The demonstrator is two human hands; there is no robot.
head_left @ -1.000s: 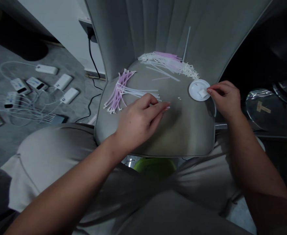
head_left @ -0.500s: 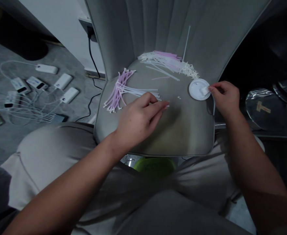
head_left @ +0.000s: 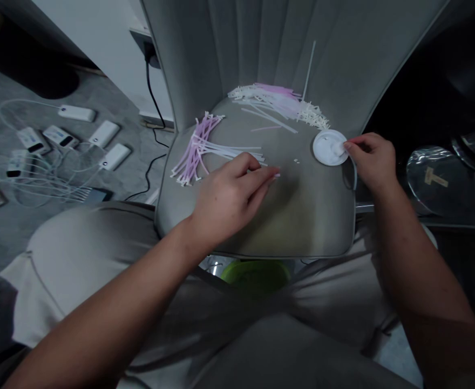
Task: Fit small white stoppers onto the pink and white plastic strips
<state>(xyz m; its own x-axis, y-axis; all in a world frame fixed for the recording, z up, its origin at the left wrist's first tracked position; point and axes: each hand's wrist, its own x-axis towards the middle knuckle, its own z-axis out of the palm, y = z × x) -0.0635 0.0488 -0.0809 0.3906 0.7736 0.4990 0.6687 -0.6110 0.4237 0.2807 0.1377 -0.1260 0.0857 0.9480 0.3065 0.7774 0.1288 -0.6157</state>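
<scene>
Over the middle of the chair seat, my left hand (head_left: 237, 192) is closed in a pinch. A small white tip (head_left: 277, 174) sticks out past its fingertips; the rest is hidden by the fingers. At the seat's right edge my right hand (head_left: 373, 156) pinches a small white piece (head_left: 338, 148), which reaches into a round white dish (head_left: 316, 154). Left of my left hand lies a bundle of purple sticks (head_left: 195, 148) with white ends, crossed by several white sticks (head_left: 233, 150). A pile of white and pink sticks (head_left: 273, 100) lies at the back of the seat.
The grey chair (head_left: 314, 227) has a raised backrest, against which one thin stick (head_left: 309, 70) leans. White crumbs (head_left: 296, 160) dot the seat. On the floor at left are several white power banks (head_left: 116, 157) with tangled cables. A green bin (head_left: 256, 275) stands below the seat.
The piece in my right hand has shifted very slightly within the dish, and the tip at my left fingers looks slightly turned. Otherwise both hands hold nearly the same place.
</scene>
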